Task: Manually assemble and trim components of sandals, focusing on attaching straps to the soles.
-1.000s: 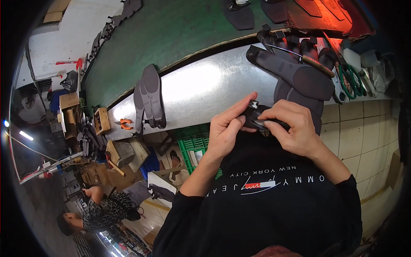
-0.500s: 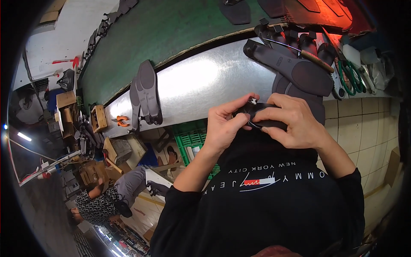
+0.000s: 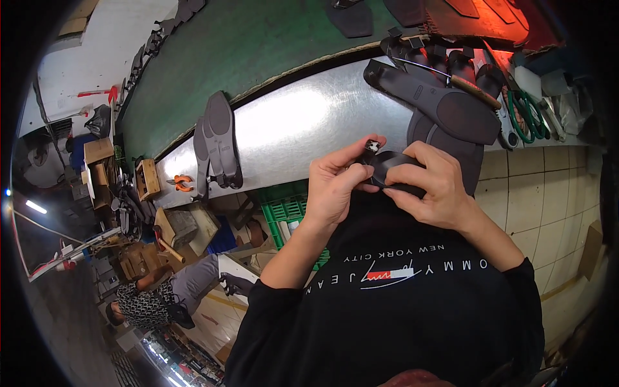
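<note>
From here, the left hand (image 3: 331, 189) and right hand (image 3: 435, 185) pinch a glossy, curved black rubbery piece (image 3: 389, 164) off the silver metal bench (image 3: 293, 126)'s near side; half hidden, it seems light, bendy, slick, best gripped along its rims.

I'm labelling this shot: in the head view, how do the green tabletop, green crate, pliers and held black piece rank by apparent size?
1. Green tabletop
2. Green crate, partly hidden
3. Black piece, partly covered
4. Pliers

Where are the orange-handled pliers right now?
In the head view, the orange-handled pliers lie toward the left end of the metal worktop, between a wooden box and the nearest dark soles.
</note>
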Available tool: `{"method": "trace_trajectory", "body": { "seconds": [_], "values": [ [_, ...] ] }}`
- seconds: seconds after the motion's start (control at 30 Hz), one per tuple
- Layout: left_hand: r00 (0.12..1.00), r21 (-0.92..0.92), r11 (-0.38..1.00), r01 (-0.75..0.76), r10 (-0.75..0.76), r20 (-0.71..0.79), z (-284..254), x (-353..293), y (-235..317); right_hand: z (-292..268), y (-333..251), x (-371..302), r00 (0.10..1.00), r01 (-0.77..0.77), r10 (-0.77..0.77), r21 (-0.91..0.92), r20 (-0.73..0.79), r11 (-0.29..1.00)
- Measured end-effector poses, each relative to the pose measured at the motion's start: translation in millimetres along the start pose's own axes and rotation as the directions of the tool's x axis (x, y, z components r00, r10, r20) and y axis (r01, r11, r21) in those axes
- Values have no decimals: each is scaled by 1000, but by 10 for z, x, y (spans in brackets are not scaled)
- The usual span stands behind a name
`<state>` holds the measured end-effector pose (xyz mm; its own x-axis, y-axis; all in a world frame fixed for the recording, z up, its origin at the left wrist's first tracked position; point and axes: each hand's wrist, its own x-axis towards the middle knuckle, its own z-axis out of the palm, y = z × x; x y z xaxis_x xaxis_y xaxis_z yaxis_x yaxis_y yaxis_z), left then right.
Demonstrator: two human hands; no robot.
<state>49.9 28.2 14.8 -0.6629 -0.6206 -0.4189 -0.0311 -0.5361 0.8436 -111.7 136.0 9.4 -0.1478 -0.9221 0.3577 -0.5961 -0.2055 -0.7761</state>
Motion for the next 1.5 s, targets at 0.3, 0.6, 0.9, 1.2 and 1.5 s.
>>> {"method": "trace_trajectory", "body": {
  "seconds": [0.3,0.6,0.9,1.2,1.5],
  "values": [
    [997,-72,996,50,-46,58,-74,-20,34,-18,-122,-22,999,26,-27,-37,-34,999],
    [965,138,974,179,-201,166,-111,-68,26,22,-42,-103,994,-108,108,7,-11,994],
    [986,343,939,26,-81,145,-119,-76,-172,96,-54,-193,981,-194,192,79,31,978],
    [980,274,946,172,-194,55,-128,-11,-174,68,-24,-184,951,-307,295,187,92,933],
    [1000,216,976,14,-19,18,-199,-138,-21,-159,-81,275,823,-484,317,290,472,826]
  ]
}}
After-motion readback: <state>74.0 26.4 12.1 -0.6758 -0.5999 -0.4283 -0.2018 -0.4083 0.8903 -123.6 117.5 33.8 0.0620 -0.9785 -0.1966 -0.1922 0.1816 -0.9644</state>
